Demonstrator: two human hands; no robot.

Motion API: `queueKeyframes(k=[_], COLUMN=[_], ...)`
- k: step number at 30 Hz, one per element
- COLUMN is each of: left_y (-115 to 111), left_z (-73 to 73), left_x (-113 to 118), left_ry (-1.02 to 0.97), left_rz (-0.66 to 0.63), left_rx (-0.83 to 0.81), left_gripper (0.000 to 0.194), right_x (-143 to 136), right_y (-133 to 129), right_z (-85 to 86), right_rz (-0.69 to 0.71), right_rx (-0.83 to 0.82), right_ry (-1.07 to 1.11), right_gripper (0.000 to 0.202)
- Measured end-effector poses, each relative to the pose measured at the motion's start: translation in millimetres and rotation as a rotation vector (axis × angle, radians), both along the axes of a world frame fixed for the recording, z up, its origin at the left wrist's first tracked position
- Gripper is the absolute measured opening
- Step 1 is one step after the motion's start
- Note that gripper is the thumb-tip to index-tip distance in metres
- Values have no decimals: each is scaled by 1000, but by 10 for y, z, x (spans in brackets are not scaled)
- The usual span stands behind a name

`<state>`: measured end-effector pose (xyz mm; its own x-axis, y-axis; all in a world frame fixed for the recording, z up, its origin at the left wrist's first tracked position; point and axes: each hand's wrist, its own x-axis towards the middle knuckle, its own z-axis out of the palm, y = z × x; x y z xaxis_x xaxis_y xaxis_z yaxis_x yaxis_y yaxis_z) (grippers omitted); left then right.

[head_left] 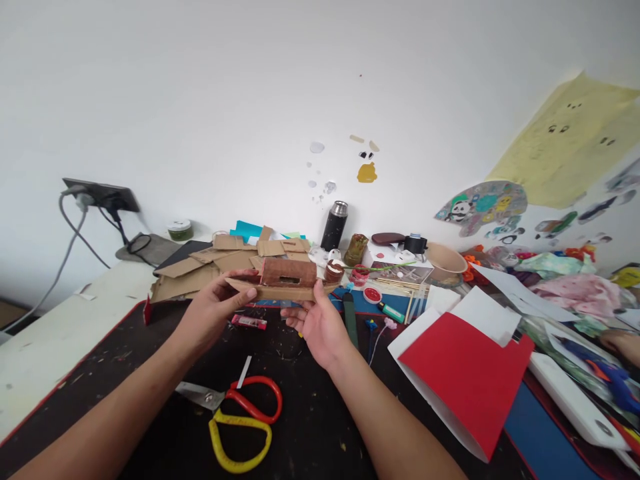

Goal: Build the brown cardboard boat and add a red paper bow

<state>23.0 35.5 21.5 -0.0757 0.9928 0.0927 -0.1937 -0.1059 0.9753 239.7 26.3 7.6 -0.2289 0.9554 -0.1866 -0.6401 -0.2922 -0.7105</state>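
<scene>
A small cardboard model boat (287, 280) with a brown curved cabin roof is held up level above the dark mat (165, 353). My left hand (217, 303) pinches its left end, thumb along the near side. At the other end my right hand (320, 323) grips it with the thumb on the near side and the fingers curled beneath. Below the hands lie scissors (245, 413) with one red and one yellow handle, a thin white strip across the red one. A small pink packet (249, 322) sits on the mat under the boat.
Cardboard pieces (185, 270) are heaped at the back left. A black thermos (335, 227) stands by the wall, near small paint pots (373, 294). Red card (470, 373) and white paper lie at right, beside a white glue gun-like tool (575, 397). Another person's hand (623, 343) shows at the right edge.
</scene>
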Motion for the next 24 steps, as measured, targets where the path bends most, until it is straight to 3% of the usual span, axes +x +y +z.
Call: queueKeyframes(k=[7,13,20,24], left_y=[-39,-43,-14,26], left_z=[-6,-62,-125,-148], left_x=[40,54,117,133], left_ry=[96,88,-127,-215], left_rz=[-17,-15,23,52], left_rx=[48,55,-8,-39], left_gripper=[60,61,71,63], right_x=[-8,-5,-69,-112], right_y=[11,23,-34,-71], right_z=[43,46,-35,-76], right_rz=[-21,-29,30,83], right_rx=[-111,-106,-24,9], right_ry=[26,22,-25,-50], right_gripper=[60,58,69,77])
